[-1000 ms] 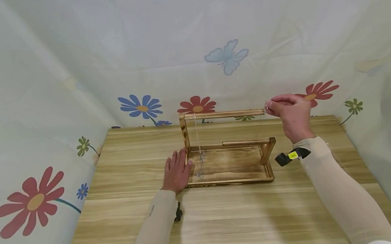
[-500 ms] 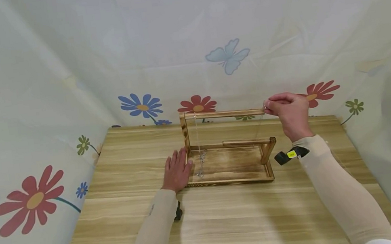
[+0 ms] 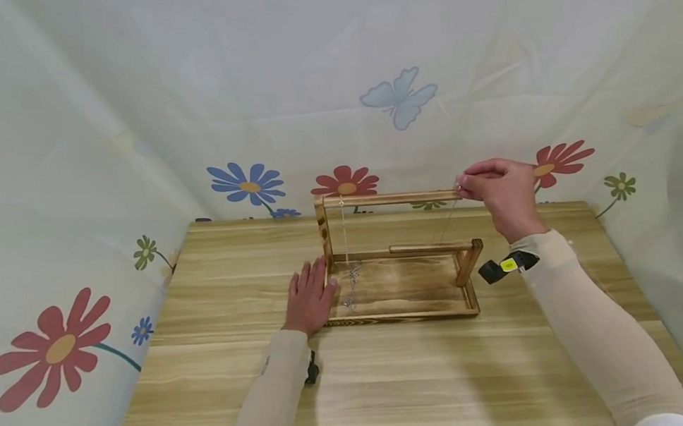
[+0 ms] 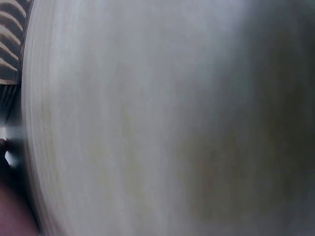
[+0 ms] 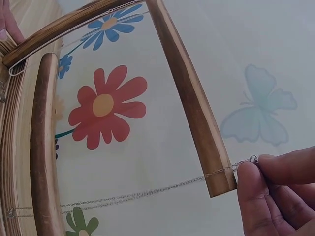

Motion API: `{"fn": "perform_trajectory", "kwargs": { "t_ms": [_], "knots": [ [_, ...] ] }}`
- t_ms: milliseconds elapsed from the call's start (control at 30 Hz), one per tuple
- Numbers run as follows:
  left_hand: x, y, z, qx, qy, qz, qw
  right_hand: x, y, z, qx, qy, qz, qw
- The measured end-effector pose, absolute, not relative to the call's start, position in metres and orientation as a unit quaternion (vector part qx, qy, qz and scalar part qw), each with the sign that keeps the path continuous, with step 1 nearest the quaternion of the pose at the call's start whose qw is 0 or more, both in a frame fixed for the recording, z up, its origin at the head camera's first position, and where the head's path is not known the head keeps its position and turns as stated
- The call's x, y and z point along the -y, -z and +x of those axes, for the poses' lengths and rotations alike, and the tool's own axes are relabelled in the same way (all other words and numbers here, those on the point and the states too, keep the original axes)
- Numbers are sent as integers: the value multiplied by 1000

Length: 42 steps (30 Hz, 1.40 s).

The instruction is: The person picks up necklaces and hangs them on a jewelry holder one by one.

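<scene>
A wooden jewelry stand (image 3: 405,317) has a tray base, a tall upper bar (image 3: 391,198) and a shorter lower bar (image 3: 425,248). My right hand (image 3: 508,196) pinches a thin silver necklace (image 5: 147,193) near its ring, between thumb and forefinger, at the free end of the upper bar. In the right wrist view the doubled chain crosses that bar close to its tip and runs down past the lower bar. My left hand (image 3: 310,298) lies flat with straight fingers against the left edge of the stand. Another silver necklace (image 3: 346,241) hangs from the upper bar's left part.
The stand sits on a wood-grain table (image 3: 402,390). Behind it rises a pale cloth (image 3: 296,55) printed with flowers and butterflies. The left wrist view is mostly blurred tabletop (image 4: 123,123).
My right hand has shifted slightly left with the necklace, from beside the upper bar's tip to overlapping it. My left hand has stayed in place.
</scene>
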<state>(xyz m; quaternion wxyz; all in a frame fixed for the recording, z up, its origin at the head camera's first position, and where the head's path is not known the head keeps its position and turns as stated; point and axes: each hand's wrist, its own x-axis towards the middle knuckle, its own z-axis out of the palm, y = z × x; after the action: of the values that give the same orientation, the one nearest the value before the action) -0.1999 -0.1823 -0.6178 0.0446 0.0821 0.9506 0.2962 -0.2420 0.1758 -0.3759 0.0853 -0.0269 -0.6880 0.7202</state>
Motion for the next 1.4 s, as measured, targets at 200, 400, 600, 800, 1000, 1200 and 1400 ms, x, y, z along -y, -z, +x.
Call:
{"fn": "perform_trajectory", "kwargs": {
  "t_ms": [200,400,600,800,1000,1200,1400],
  "knots": [
    [184,619,-202,-951,-292,86,50,-172,375,-240,684,-725,-21,78],
    [183,617,-202,-952,-292,81,43,-166,374,-239,684,-727,-17,61],
    [182,616,-201,-953,-291,80,39,-161,373,-237,685,-727,-7,53],
    [183,617,-202,-952,-291,82,41,-155,374,-236,691,-721,-7,51],
    [183,618,-200,-950,-299,86,34,-148,376,-234,689,-724,-4,38],
    [183,620,-200,-950,-299,88,34,-140,376,-233,696,-717,-1,28],
    [182,616,-198,-951,-296,85,35,-135,377,-233,694,-720,8,26]
  ]
}}
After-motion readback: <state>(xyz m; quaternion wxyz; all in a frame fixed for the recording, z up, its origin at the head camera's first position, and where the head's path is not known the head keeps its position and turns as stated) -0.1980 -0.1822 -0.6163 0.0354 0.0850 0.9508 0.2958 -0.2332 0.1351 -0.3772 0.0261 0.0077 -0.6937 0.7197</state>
